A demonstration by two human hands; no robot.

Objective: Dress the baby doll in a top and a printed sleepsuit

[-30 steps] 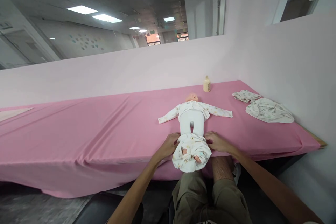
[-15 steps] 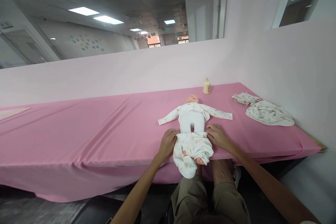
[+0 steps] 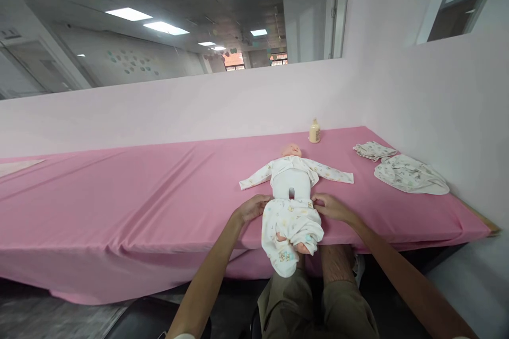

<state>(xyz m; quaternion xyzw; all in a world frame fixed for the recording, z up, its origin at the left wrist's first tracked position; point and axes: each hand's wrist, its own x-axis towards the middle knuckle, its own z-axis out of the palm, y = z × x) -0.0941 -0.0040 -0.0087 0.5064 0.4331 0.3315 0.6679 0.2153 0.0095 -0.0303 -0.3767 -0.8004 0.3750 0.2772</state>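
A baby doll [image 3: 292, 183] lies on its back, head toward the wall, in a long-sleeved patterned top [image 3: 260, 175] with both sleeves spread. White patterned baby pants [image 3: 292, 217] cover its legs up to the thighs, and the lower part hangs over the table's front edge. Parts of the doll's feet show near the leg openings. My left hand [image 3: 252, 207] pinches the waistband at its left side. On the right side, my right hand [image 3: 329, 206] has its fingers closed on the same waistband.
A pink cloth covers the long table [image 3: 159, 196]. A pale bottle [image 3: 314, 131] stands near the wall behind the doll's head. Folded patterned cloth [image 3: 374, 150] and a larger patterned cloth piece [image 3: 411, 174] lie at the right. My legs are under the front edge.
My hands have shifted their grip at the waistband, with the wrists turned lower and fingers closer in. The pants' waistband sits almost where it was; the doll has stayed in place.
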